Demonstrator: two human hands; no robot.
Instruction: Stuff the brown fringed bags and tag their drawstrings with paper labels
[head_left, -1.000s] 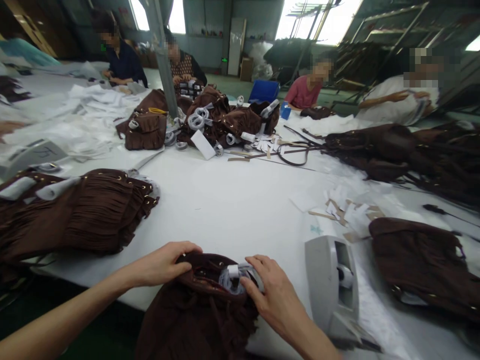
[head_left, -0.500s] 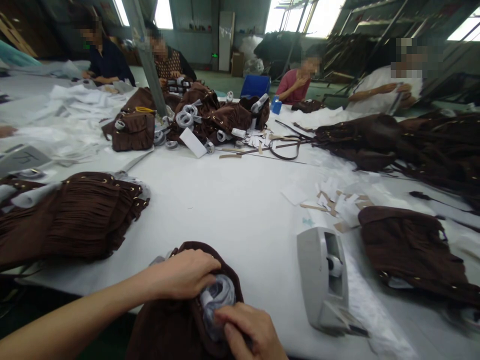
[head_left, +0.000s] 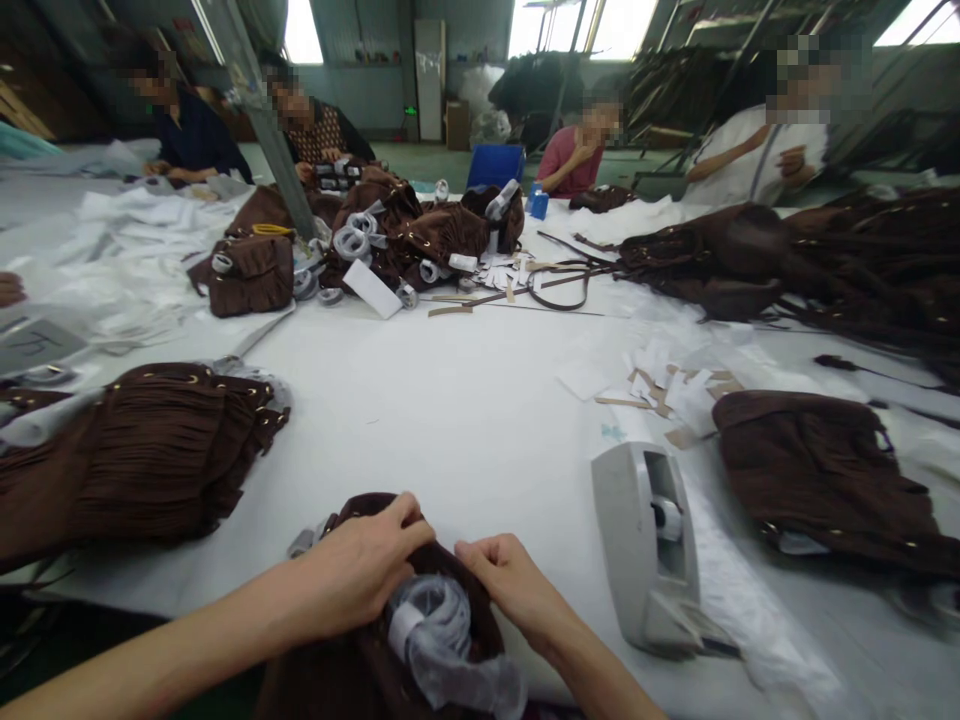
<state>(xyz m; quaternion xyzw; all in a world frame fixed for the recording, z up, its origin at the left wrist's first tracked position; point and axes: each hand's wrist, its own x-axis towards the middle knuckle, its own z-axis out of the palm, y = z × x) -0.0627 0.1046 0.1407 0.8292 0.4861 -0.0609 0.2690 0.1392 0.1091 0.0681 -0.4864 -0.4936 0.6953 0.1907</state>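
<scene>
Head view: bag at bottom middle of the frame, at the near edge of the table, its top open. Coil in clear wrap sits in the opening, white band round its left side, a loose loop trailing toward the bottom edge of the frame.

Left hand lies over the upper-left of the opening. Fingers bent, closed on the rim; tips partly hidden, depth of the grip hard to tell. Right hand is at the rim's right side, thumb and forefinger pinched on its edge, other fingers curled under. Neither hand seems to grip the coil; the left is just beside it.

Handling notes, my judgement: hold the rim from both sides with even tension, so the opening keeps its shape and the coil stays in sight. Pinch lightly; cloth looks soft and likely to crease or fold inward. Watch the trailing loop: it could catch under the right wrist or slip over the near side. Fingertips best kept on cloth, off the wrap, which looks slick. Much of the bag's body drops out below the frame, so its weight may drag the rim down; left forearm could steady it.

Nearby: dispenser right of the right hand, apart from it. Fringed bag at left of the frame.
</scene>
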